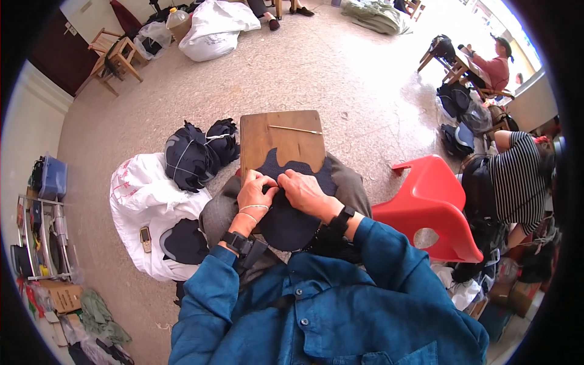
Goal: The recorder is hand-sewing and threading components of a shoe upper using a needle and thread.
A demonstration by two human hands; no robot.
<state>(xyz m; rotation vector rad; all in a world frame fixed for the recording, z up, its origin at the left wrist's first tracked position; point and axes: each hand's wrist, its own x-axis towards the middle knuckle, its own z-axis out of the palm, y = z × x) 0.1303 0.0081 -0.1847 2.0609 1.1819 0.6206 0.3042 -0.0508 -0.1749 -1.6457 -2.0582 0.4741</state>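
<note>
At the frame's centre, the person's left hand (257,194) and right hand (304,191) pinch dark cloth (289,222), which lies partly over a wooden board (277,141), below a thin stick (296,129).

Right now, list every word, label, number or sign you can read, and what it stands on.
No text reads clearly enough to quote.
White sack at left: red print, distorted by folds.
Cardboard box: dark print, too small.
White sack at top: faint print, blurred.
Phone: key markings too small.
</note>
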